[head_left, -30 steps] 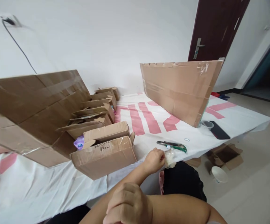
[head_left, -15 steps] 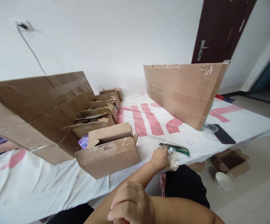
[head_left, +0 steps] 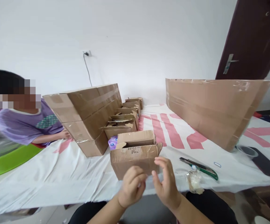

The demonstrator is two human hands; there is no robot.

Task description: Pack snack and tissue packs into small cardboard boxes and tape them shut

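My left hand point(head_left: 133, 186) is held at the table's front edge, its fingers curled in toward the thumb. Whatever it pinches, if anything, is hidden or too small to name. Beside it, my right hand point(head_left: 165, 182) has thumb and fingers apart, with nothing visible in them. Just beyond both hands is a narrow cardboard box point(head_left: 135, 160) with raised flaps, and a purple packet point(head_left: 113, 142) shows at its left. To the right lie a green utility knife point(head_left: 205, 171) and crumpled clear plastic or tape point(head_left: 194, 182).
Several open cardboard boxes point(head_left: 125, 116) stand in a row behind. Tall cardboard walls rise left point(head_left: 93, 105) and right point(head_left: 209, 109). A clear plastic lid point(head_left: 247, 151) and a dark flat object point(head_left: 267, 163) lie right. At left, another person point(head_left: 25, 124) rests a hand by the boxes.
My left hand has drawn back from the crumpled plastic by the knife, and my arms have uncrossed. My right hand has opened beside it. The view has swung left, bringing the other person in.
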